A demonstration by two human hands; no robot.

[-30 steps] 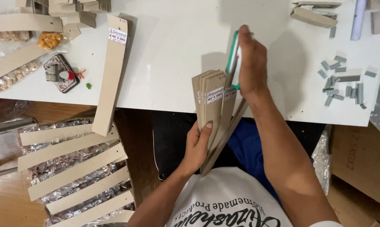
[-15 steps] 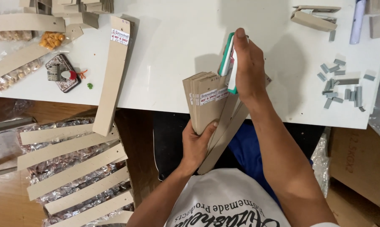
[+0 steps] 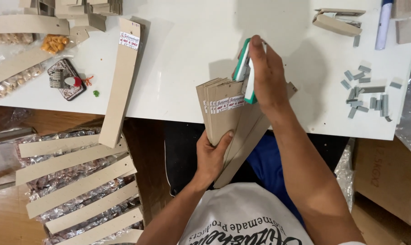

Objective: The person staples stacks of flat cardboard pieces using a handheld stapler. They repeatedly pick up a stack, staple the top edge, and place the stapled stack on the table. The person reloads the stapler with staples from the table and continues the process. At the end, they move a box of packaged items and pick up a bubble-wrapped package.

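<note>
Left hand (image 3: 212,156) grips a fanned stack of cardboard strips (image 3: 223,113) from below, holding it upright over the near edge of the white desk (image 3: 187,54). Right hand (image 3: 267,75) is closed around a green-and-white stapler (image 3: 247,72), pressed against the top of the stack. Loose staple bars (image 3: 366,93) lie on the desk to the right. One long strip (image 3: 120,81) overhangs the desk's edge at left, above strip-topped packets (image 3: 74,186) on the floor.
</note>
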